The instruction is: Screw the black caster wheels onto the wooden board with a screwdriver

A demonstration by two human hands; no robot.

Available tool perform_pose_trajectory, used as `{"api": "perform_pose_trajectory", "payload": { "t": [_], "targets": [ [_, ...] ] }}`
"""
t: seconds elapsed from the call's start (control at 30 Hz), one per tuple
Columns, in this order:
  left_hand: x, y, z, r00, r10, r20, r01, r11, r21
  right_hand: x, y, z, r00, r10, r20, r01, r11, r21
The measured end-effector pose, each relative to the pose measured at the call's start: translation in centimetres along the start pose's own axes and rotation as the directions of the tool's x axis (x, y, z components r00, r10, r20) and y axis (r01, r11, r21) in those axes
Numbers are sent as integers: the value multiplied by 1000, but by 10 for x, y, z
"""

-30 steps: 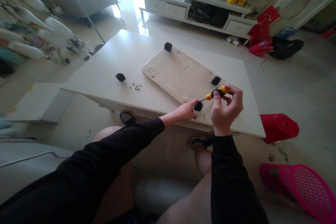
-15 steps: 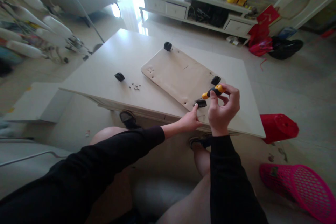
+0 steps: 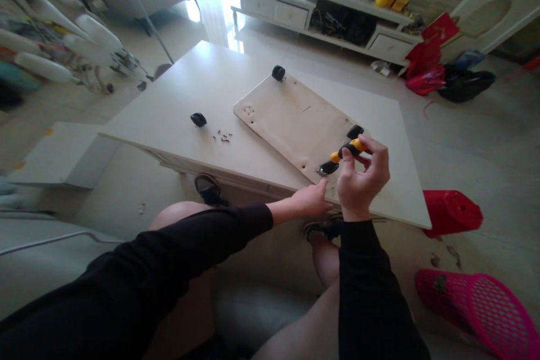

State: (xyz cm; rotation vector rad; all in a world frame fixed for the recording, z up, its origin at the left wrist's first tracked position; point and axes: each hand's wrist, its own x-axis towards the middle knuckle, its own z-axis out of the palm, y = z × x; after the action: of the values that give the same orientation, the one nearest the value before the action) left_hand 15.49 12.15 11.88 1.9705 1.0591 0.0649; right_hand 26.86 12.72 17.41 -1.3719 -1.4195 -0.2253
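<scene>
A pale flat board (image 3: 291,121) lies on the white table with black casters on it. My right hand (image 3: 365,183) grips a yellow-and-black screwdriver (image 3: 348,149), tilted down to the near caster (image 3: 329,167); its tip is hard to make out. At the board's near edge, beside that caster's metal plate, is my left hand (image 3: 310,198). Its thumb rests at the edge and its other fingers are partly hidden below. Another caster (image 3: 355,131) sits just beyond the screwdriver, and one (image 3: 278,72) at the far corner. Holes mark the board's left corner.
A loose caster (image 3: 198,119) and several small screws (image 3: 223,137) lie on the white table (image 3: 169,101). On the floor at right are a red bin (image 3: 453,212) and a pink mesh basket (image 3: 476,304). A low cabinet (image 3: 274,8) stands behind.
My left thumb has slid off the near caster to the board's edge, exposing the metal plate. The screwdriver stays at that caster. The whole view has shifted slightly.
</scene>
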Motion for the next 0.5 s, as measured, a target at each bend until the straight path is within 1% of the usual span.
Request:
{"api": "perform_pose_trajectory", "payload": {
  "t": [0.13,0.2,0.33,0.4,0.5],
  "targets": [
    [-9,0,-8,1000,-11,22,7,982,187,-1,1,0,999,-34,20,34,999,-6],
    [-11,-1,-10,999,-32,37,22,971,238,-2,4,1,999,-52,15,52,999,-8],
    [-8,-5,-10,998,-44,38,33,966,256,-2,9,0,993,-114,-24,113,993,-40],
    [-6,-5,-10,999,-39,1,38,971,234,-1,11,0,990,-135,-39,132,989,-61],
    [0,-4,-10,996,-66,-55,74,983,168,-1,12,-1,991,-122,-57,118,991,-62]
  ]
}}
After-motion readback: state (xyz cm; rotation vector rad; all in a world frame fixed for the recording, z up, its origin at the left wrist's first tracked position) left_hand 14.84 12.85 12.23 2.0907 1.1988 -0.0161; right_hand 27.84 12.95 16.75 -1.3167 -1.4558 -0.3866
